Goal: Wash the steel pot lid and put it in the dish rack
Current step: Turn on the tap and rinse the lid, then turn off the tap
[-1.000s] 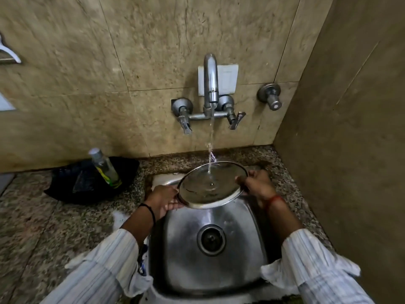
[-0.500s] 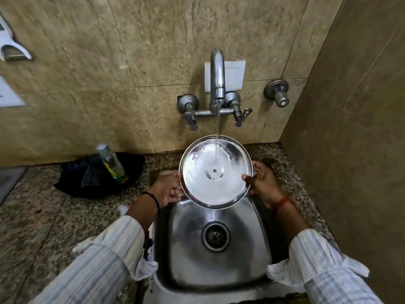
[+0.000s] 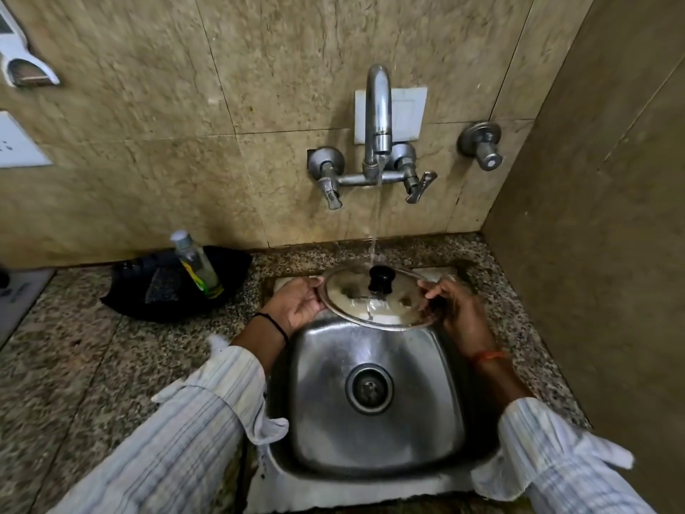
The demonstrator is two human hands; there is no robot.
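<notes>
Steel pot lid [image 3: 381, 302]: round, held roughly level over the far part of the sink, knob side up; black knob [image 3: 379, 279] at centre; water pooled and running across the top face.
Left hand [image 3: 296, 304]: at the lid's left rim, grip clamped on the edge, thumb over the top; black band at the wrist; striped sleeve [image 3: 178, 439] pushed up the forearm.
Right hand [image 3: 454, 309]: at the lid's right rim, grip likewise clamped on the edge; orange thread at the wrist; matching striped sleeve at near right.
Tap [image 3: 377, 116]: wall-mounted, curved spout, two lever handles either side; stream of water [image 3: 375, 224] falling onto the lid just beside the knob.
Sink [image 3: 437, 395]: steel, square basin with rounded corners, round drain [image 3: 369, 390] in the middle; set into the tabletop below the tap.
Tabletop [image 3: 74, 365]: speckled stone, extending left of the sink and along the far wall.
Black pouch [image 3: 163, 287]: lying on the tabletop at far left of the sink, against the wall; clear bottle [image 3: 194, 263] with yellow-green label leaning on it, cap pointing up and left.
Separate valve [image 3: 482, 144]: on the wall to the right of the tap.
White plate [image 3: 406, 115]: on the tiled wall behind the spout.
</notes>
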